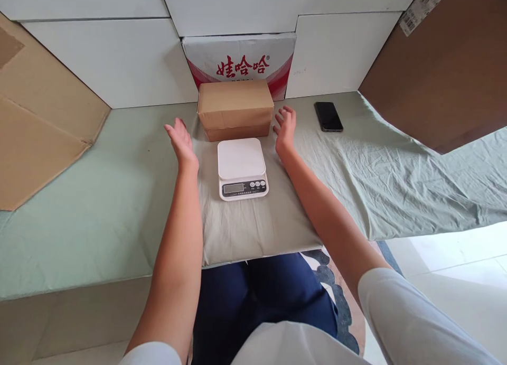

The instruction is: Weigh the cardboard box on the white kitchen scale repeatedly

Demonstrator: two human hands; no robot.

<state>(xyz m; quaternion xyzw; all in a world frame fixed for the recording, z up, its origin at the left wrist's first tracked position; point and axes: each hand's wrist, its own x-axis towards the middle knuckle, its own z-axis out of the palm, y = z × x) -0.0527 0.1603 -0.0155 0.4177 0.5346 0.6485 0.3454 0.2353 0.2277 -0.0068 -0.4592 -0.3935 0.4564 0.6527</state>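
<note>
Pale green cloth covers the tabletop (99, 206) before white wall panels. Left hand (181, 139) and right hand (284, 127) hover wide, palms inward, holding nothing, flanking a brown cardboard box (235, 107) without touching. Between the wrists sits a white scale (241, 168); a phone (328, 116) lies beyond the right hand.

Single head-worn view, looking forward and down, close over the table (79, 233); wall (119, 64) across the frame's top.
</note>
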